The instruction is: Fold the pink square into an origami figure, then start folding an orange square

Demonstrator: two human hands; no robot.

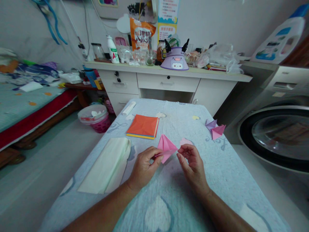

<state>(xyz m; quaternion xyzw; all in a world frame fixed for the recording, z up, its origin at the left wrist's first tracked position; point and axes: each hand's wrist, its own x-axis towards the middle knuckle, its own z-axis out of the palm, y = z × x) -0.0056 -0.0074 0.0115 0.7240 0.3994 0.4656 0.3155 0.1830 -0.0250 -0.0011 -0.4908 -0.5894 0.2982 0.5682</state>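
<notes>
Lying at the lower left of the frame is a folded white cloth (pixel 108 166). In the middle, the left hand (pixel 144 168) pinches a pink folded paper shape (pixel 166 147) by its left side. The right hand (pixel 192 165) pinches its right tip with curled fingers.

Bare tablecloth (pixel 231 174) open along near edge and right side, folded white sheet (pixel 108 164) crowding left edge, paper stack (pixel 143 126) left of centre, white tube (pixel 129 108) behind it, two folded paper shapes (pixel 215 129) far right.
</notes>
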